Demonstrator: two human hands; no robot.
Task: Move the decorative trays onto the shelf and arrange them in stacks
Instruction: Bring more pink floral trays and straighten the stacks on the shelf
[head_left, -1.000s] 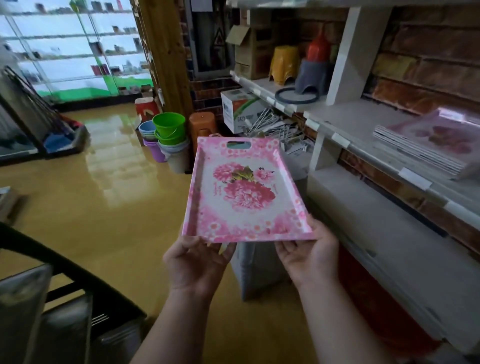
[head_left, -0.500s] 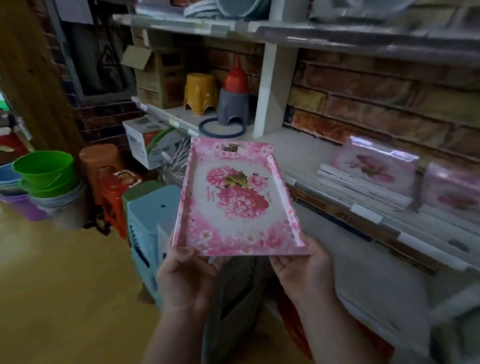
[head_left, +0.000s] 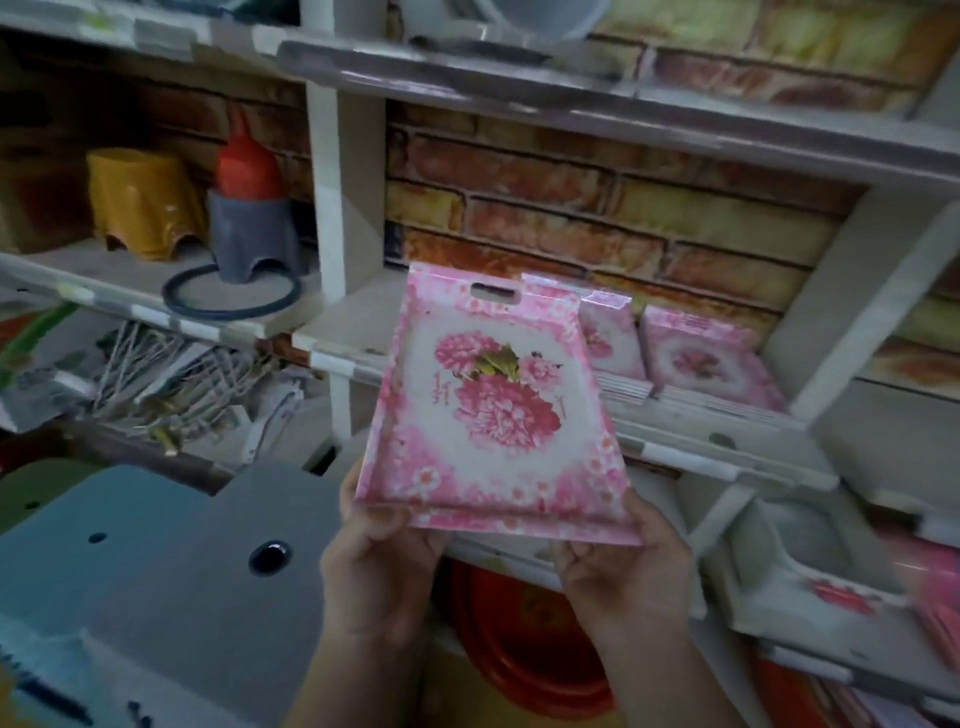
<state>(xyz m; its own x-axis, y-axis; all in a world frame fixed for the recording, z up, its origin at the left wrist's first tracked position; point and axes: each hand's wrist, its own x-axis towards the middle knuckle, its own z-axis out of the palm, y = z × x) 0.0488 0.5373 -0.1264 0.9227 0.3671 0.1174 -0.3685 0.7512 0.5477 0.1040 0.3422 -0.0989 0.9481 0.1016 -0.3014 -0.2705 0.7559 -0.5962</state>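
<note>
tray in hand: pink floral tray (head_left: 498, 410), held level in front of the middle shelf (head_left: 358, 322), its handle slot pointing at the brick wall
left side: yellow stool (head_left: 143, 200) and grey stool (head_left: 249, 234) on the neighbouring shelf bay, well apart from the tray
left hand (head_left: 376, 566): fingers curled under the near left corner, thumb on the rim
right hand (head_left: 621, 571): gripping the near right corner the same way
stacks on shelf: two piles of matching trays (head_left: 701, 358) just beyond and to the right of the held one
handling: looks light, stiff and glossy, probably slick under its wrapping; a hold on the raised rim or the slot seems safest
next move: likely forward onto a pile, edges squared
</note>
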